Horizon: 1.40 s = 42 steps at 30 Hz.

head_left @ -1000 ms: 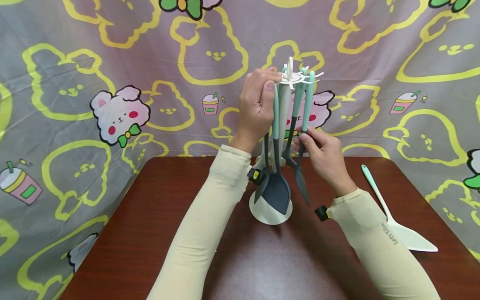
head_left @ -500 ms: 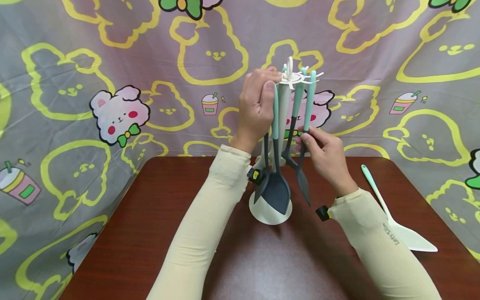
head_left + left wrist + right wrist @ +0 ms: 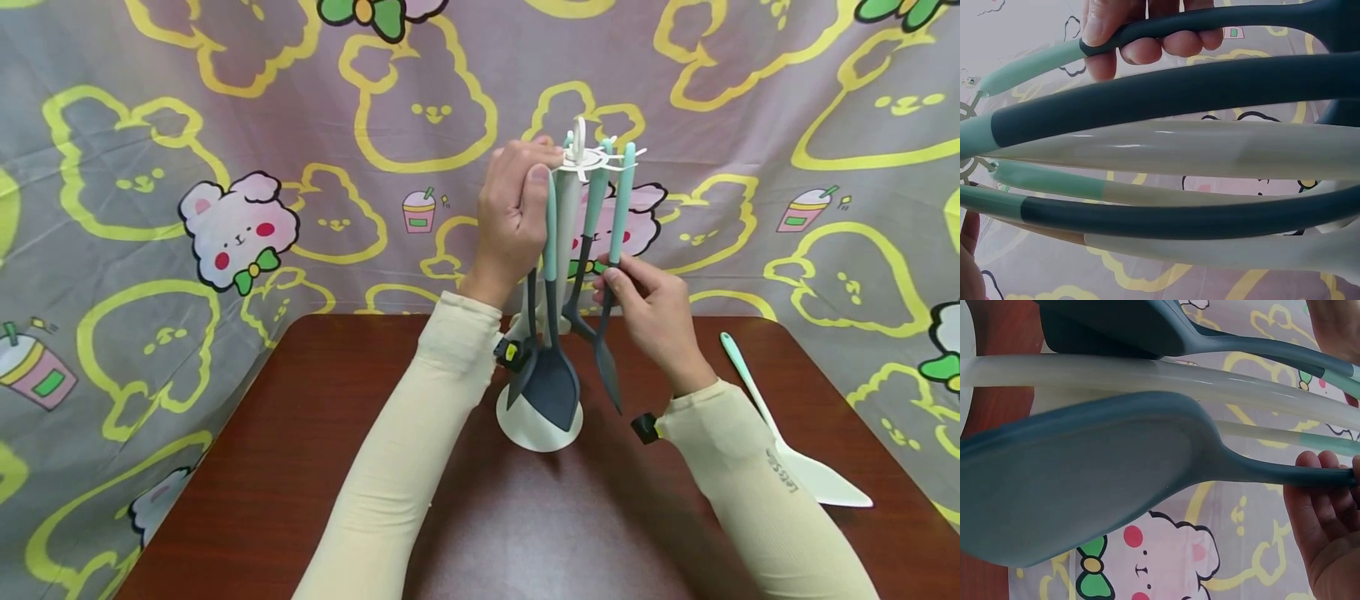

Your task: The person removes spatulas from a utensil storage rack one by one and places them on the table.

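Note:
A white utensil rack [image 3: 565, 250] stands upright on a round base, with a hooked disc and a loop at its top. My left hand [image 3: 512, 208] grips that disc from the left, its thumb beside a mint handle. My right hand [image 3: 654, 304] pinches the dark neck of a spatula [image 3: 1116, 469] just below its mint handle. The top of this handle is at an outer hook on the rack's right side. Other dark and pale utensils hang round the post, among them a dark spatula [image 3: 553, 387] in front. In the left wrist view, the right fingers [image 3: 1141, 51] curl round the neck.
A pale spatula [image 3: 817, 477] with a mint handle end lies on the brown table [image 3: 337, 400] at the right, partly behind the right sleeve [image 3: 750, 467]. A patterned curtain [image 3: 337, 125] hangs behind the table.
The spatula's mint handle has shifted slightly right, outward along the hook, and the right hand has moved slightly with it. The left hand stays on the rack's top.

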Each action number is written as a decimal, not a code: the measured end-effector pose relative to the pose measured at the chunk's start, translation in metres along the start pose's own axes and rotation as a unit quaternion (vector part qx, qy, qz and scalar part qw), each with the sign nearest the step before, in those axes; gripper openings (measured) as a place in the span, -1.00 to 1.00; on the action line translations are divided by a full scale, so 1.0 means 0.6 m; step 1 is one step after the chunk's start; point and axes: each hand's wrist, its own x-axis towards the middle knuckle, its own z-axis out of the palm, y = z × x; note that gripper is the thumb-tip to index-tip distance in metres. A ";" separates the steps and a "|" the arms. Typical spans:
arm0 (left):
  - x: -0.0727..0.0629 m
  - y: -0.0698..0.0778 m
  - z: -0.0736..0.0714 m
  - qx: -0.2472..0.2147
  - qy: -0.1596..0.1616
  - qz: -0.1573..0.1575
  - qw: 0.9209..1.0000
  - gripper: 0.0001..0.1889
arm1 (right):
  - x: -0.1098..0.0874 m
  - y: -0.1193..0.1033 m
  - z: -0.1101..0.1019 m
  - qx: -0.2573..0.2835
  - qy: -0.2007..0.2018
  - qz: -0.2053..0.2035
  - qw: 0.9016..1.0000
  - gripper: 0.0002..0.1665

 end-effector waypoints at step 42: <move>0.000 0.001 -0.001 0.002 0.004 -0.001 1.000 -0.71 | 0.000 -0.011 -0.011 -0.004 0.001 0.004 1.000 -0.66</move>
